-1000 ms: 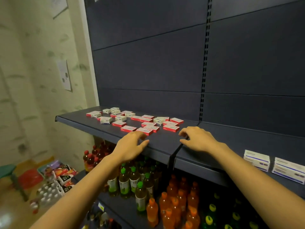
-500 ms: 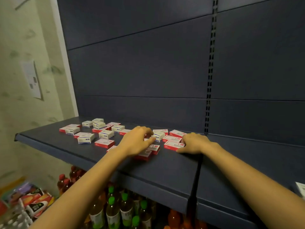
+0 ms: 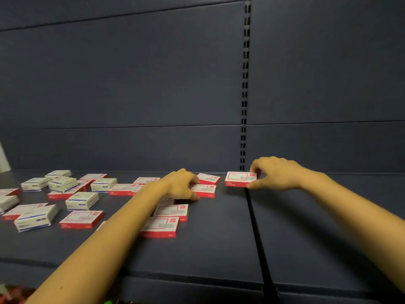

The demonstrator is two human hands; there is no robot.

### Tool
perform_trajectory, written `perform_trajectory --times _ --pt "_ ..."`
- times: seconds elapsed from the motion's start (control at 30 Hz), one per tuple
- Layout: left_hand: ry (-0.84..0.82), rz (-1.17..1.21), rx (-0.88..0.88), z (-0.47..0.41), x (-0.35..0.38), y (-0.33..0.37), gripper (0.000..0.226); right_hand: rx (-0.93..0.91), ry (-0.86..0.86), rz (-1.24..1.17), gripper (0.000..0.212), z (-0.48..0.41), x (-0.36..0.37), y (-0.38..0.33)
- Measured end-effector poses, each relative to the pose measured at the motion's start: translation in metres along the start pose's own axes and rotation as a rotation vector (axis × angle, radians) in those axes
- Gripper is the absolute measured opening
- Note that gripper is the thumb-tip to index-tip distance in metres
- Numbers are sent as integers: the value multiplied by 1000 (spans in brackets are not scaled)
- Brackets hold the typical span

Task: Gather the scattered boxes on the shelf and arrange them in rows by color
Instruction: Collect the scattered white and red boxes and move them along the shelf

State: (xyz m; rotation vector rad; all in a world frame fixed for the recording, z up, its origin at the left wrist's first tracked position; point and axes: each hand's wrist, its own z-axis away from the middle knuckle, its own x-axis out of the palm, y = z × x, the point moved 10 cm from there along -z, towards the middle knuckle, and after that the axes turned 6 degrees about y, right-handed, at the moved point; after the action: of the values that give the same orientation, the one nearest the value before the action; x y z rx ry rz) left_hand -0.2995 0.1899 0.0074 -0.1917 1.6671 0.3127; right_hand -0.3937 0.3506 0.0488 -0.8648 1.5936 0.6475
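Several small red-and-white boxes and white boxes with blue stripes lie scattered on the dark shelf. My right hand pinches one red box by its right end, near the shelf's back by the seam. My left hand rests fingers-down on another red box, with a further red box just behind it. Two red boxes lie under my left wrist. White-and-blue boxes sit further left among more red ones.
A dark back panel with a slotted upright rises behind the shelf. A seam splits the shelf into two boards; the right board is bare. The shelf's front edge runs along the bottom.
The view has closed in on the shelf. My right hand has taken hold of a red box and moved it right toward the seam. My left hand has reached further back onto another red box.
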Motion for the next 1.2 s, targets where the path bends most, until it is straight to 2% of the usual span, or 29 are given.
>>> perform_trajectory --times 0.13,0.3,0.47,0.87,1.2 --pt "-45 120 118 -11 5 4 35 97 25 -10 46 20 1 15" --pt "121 222 251 -13 -21 13 38 177 120 -90 43 51 -3 30" --pt "240 375 399 -8 -48 58 35 267 253 -99 41 97 -17 53" --pt "294 471 632 8 -51 254 38 483 388 1 41 243 -70 160" --pt "349 507 677 35 -28 423 37 578 417 2 42 379 -97 275"
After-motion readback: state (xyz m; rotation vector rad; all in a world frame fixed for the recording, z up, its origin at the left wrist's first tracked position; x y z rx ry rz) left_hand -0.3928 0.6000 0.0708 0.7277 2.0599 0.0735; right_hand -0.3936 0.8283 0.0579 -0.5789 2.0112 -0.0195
